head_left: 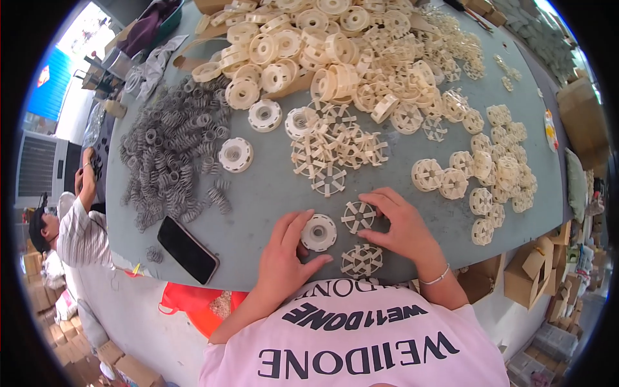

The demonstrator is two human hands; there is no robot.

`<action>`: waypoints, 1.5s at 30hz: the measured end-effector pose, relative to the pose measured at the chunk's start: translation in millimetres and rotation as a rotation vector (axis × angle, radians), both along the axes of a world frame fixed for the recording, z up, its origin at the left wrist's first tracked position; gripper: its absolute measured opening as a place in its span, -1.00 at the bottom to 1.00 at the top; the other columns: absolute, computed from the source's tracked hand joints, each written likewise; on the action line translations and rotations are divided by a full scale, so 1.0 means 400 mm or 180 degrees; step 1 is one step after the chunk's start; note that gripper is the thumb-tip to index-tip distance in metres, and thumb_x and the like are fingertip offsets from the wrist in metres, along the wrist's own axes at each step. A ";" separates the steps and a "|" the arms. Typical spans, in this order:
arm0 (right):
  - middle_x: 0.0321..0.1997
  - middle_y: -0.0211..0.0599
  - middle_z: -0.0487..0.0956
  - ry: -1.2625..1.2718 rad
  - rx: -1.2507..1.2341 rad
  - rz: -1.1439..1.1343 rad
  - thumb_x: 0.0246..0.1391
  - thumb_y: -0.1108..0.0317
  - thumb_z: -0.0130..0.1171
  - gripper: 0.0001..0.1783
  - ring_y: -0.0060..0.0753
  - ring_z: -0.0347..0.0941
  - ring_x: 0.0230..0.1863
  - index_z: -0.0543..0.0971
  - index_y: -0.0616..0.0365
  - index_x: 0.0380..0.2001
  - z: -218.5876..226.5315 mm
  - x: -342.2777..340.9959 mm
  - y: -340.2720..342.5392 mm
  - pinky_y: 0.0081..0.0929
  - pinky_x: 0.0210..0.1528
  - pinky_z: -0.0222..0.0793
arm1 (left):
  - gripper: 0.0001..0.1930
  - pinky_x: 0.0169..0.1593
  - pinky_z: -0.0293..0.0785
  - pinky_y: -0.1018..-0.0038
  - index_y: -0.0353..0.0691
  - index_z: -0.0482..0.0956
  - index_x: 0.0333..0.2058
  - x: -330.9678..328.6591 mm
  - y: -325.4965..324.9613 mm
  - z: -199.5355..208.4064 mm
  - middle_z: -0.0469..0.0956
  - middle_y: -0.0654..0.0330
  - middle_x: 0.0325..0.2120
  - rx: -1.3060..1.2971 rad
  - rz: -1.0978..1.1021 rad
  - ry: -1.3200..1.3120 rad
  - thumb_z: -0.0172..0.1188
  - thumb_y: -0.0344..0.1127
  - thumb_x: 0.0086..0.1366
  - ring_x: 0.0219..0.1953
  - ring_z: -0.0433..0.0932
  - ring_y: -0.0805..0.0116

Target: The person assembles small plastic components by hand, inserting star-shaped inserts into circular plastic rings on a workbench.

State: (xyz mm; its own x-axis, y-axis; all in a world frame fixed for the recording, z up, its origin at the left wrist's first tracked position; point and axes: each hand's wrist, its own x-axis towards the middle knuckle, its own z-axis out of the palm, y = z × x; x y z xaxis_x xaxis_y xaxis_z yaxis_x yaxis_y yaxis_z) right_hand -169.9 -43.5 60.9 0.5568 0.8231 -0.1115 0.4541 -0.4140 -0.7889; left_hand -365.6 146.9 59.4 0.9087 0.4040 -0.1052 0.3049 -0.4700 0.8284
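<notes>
My left hand curves around a round white plastic housing, its fingers at the left rim and its thumb below. Between the thumb and fingers of my right hand is a spoked cream plastic wheel, lying flat beside the housing. Just below it, near the table's front edge, rest more spoked wheels. Beyond my hands lies a heap of spoked wheels. To its left sits another round housing, with a coil visible inside.
Dark metal springs form a pile at the left, with a black phone nearer me. Many round plastic housings cover the back. Cream round assemblies cluster at the right. Another person is at the far left.
</notes>
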 end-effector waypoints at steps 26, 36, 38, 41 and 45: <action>0.22 -0.18 0.58 -0.0498 0.0638 0.1162 0.00 0.28 0.55 -0.35 -0.11 0.61 0.09 0.61 0.15 0.20 -0.011 -0.059 0.096 -0.31 0.10 0.61 | -0.57 -0.25 0.58 0.55 -0.29 0.58 0.18 -0.031 0.007 -0.045 0.51 0.09 0.13 -0.0994 0.0477 -0.0511 0.34 -0.52 0.34 -0.29 0.59 0.47; 0.24 -0.14 0.55 -0.0659 -0.0065 0.1059 0.04 0.19 0.51 -0.31 -0.06 0.58 0.15 0.55 0.19 0.22 0.011 -0.112 0.124 -0.31 0.11 0.59 | -0.48 -0.25 0.60 0.56 -0.22 0.55 0.29 -0.024 0.002 -0.066 0.50 0.10 0.10 -0.1309 0.0654 -0.0439 0.23 -0.64 0.36 -0.36 0.60 0.51; 0.26 -0.13 0.54 -0.0647 -0.0029 0.1052 0.04 0.17 0.50 -0.30 -0.06 0.57 0.16 0.54 0.18 0.22 0.004 -0.108 0.123 -0.31 0.12 0.58 | -0.47 -0.25 0.60 0.56 -0.22 0.54 0.29 -0.013 -0.002 -0.042 0.50 0.10 0.10 -0.1244 0.0705 -0.0439 0.21 -0.66 0.37 -0.39 0.59 0.51; 0.27 -0.13 0.54 -0.0705 0.0192 0.1030 0.04 0.17 0.50 -0.32 -0.06 0.57 0.18 0.54 0.17 0.21 -0.014 -0.107 0.110 -0.30 0.14 0.57 | -0.48 -0.27 0.58 0.57 -0.23 0.53 0.29 -0.014 -0.004 -0.042 0.49 0.10 0.09 -0.1073 0.0685 -0.0404 0.22 -0.64 0.37 -0.42 0.58 0.52; 0.22 -0.12 0.59 -0.0755 0.0245 0.0828 -0.03 0.25 0.55 -0.30 -0.04 0.57 0.20 0.56 0.11 0.20 -0.028 -0.082 0.066 -0.25 0.18 0.56 | -0.48 -0.32 0.54 0.55 -0.24 0.55 0.26 -0.014 0.000 -0.048 0.51 0.11 0.08 -0.0679 0.0507 -0.0325 0.37 -0.49 0.33 -0.45 0.56 0.53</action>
